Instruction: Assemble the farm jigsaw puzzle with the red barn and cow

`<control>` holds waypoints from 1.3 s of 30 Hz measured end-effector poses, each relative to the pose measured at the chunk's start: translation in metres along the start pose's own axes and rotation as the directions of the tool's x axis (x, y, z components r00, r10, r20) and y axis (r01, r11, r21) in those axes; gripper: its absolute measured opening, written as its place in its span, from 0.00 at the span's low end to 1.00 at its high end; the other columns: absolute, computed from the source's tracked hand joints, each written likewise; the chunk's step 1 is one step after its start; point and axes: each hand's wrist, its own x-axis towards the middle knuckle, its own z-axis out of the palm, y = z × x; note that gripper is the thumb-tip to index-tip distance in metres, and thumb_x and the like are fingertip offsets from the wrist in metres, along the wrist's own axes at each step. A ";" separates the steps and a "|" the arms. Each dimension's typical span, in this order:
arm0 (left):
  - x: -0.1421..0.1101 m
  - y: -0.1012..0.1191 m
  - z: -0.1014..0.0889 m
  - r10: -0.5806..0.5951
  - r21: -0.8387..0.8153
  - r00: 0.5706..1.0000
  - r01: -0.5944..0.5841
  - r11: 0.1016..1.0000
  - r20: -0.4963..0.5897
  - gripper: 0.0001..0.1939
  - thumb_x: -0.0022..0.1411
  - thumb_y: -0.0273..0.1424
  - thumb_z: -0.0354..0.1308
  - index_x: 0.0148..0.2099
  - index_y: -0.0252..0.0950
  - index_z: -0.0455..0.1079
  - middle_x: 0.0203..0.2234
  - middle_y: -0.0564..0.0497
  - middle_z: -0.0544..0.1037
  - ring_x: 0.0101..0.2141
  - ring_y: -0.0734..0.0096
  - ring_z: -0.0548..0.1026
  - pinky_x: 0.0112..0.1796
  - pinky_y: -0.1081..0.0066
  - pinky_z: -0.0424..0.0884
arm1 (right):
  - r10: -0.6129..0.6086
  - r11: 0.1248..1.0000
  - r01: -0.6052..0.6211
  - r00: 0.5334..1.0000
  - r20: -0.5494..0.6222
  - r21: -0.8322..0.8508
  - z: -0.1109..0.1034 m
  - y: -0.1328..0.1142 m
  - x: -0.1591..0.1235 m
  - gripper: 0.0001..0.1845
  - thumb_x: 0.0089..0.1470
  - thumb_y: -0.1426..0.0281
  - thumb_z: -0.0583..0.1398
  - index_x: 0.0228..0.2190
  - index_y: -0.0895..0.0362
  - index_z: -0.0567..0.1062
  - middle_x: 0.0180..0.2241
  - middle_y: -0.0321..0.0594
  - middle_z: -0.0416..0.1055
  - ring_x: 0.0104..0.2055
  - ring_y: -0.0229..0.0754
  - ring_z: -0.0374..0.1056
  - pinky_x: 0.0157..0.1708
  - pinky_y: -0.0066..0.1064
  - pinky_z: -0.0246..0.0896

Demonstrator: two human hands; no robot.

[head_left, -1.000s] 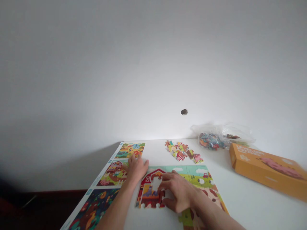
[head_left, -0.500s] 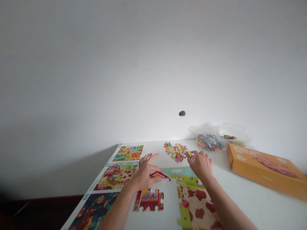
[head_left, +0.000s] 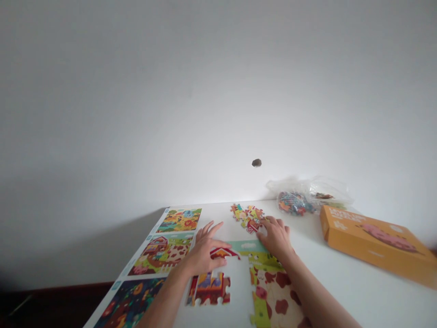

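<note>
My left hand (head_left: 206,251) is open, fingers spread, over the red barn-roof part (head_left: 222,253) of a jigsaw puzzle. Below it lies a joined puzzle section (head_left: 210,289) with a red barn wall and purple shapes. My right hand (head_left: 277,237) reaches to the right edge of a heap of loose puzzle pieces (head_left: 246,214). Its fingers are curled down on a piece there, mostly hidden by them. Under my right forearm is a larger joined section with a brown-spotted cow (head_left: 282,291), partly covered by the arm. A strip of sky connects it to the roof.
A sheet with several printed pictures (head_left: 162,253) lies along the table's left side. Clear plastic bags of puzzle pieces (head_left: 295,202) lie at the back right, against the white wall. An orange box with a pig (head_left: 373,243) sits at the right.
My right hand has moved slightly left and down, bringing its fingertips in closer to the heap. My left hand stays spread over the roof part. The whole view has shifted a little.
</note>
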 end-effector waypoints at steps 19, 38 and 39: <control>0.000 0.002 -0.002 0.000 -0.004 1.000 0.000 1.000 0.007 0.20 0.51 0.39 0.68 0.49 0.58 0.78 0.69 0.59 0.53 0.69 0.42 0.44 0.65 0.43 0.43 | -0.234 0.972 0.232 0.970 0.058 0.047 -0.001 -0.016 -0.008 0.19 0.58 0.64 0.58 0.51 0.44 0.75 0.59 0.39 0.67 0.61 0.56 0.54 0.62 0.59 0.32; 0.001 0.002 -0.003 -0.015 0.023 1.000 0.015 1.000 0.013 0.22 0.48 0.38 0.69 0.48 0.58 0.78 0.68 0.59 0.55 0.68 0.43 0.45 0.65 0.42 0.41 | 0.180 0.980 -0.193 0.965 -0.188 -0.053 -0.009 -0.004 -0.005 0.18 0.59 0.69 0.52 0.44 0.50 0.79 0.47 0.48 0.75 0.51 0.55 0.64 0.53 0.54 0.47; 0.001 0.003 -0.003 -0.017 0.028 1.000 0.017 0.999 0.013 0.22 0.48 0.37 0.69 0.47 0.59 0.78 0.68 0.59 0.55 0.68 0.43 0.45 0.65 0.42 0.41 | 0.211 0.971 -0.226 0.960 -0.183 -0.071 -0.011 0.001 -0.003 0.17 0.58 0.67 0.53 0.43 0.50 0.79 0.47 0.48 0.74 0.50 0.57 0.63 0.51 0.54 0.49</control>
